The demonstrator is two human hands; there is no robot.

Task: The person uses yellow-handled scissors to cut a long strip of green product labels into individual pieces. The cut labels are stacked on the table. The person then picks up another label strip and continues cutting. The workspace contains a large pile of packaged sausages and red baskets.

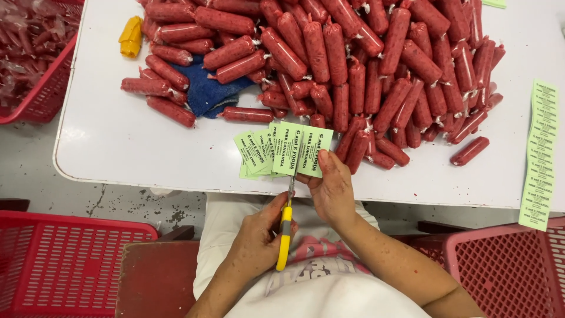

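Note:
My left hand [257, 238] grips scissors [285, 235] with yellow handles, their blades pointing up under a strip of light green printed labels [301, 151]. My right hand [333, 189] pinches that strip at its lower edge, at the near rim of the white table [129, 144]. Several cut green labels [252, 154] lie fanned on the table just left of the strip. Behind them is a big heap of red sausages in tied casings [365, 65].
A blue cloth [206, 93] lies under the heap's left side, and a yellow object [130, 36] sits at the far left. A long strip of green labels [540, 154] lies on the right edge. Red plastic baskets stand at lower left [59, 262], lower right [512, 265] and upper left [41, 100].

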